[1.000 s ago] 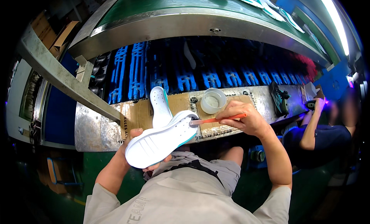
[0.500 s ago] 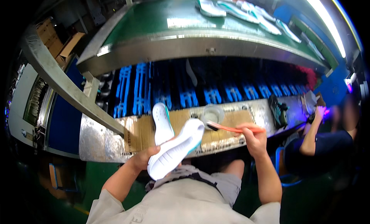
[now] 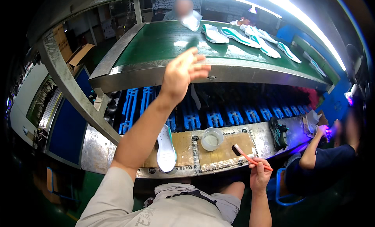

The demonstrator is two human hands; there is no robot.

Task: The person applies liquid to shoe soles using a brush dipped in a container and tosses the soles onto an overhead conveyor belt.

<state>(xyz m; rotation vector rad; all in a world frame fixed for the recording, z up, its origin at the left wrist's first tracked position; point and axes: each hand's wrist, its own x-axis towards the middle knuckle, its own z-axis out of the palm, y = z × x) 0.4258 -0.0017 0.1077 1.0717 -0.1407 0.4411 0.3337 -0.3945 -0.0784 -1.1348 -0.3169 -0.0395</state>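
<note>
Hanging spread wide by the green belt [image 3: 156, 41], the left hand [image 3: 183, 74] holds nothing; the right hand [image 3: 259, 176], curled, grips an orange brush [image 3: 244, 154], its tip over the bench [image 3: 97, 148]. There, left of a tub [image 3: 212, 140], lies a white sole [image 3: 166, 154].

Left arm [image 3: 145, 127]: is stretched far forward, a little to the right.
Left grip [image 3: 183, 76]: is raised, with the fingers spread apart.
Right arm [image 3: 260, 210]: is held lower, nearer to the body.
Right grip [image 3: 259, 177]: is closed, with the fingers curled inward.
</note>
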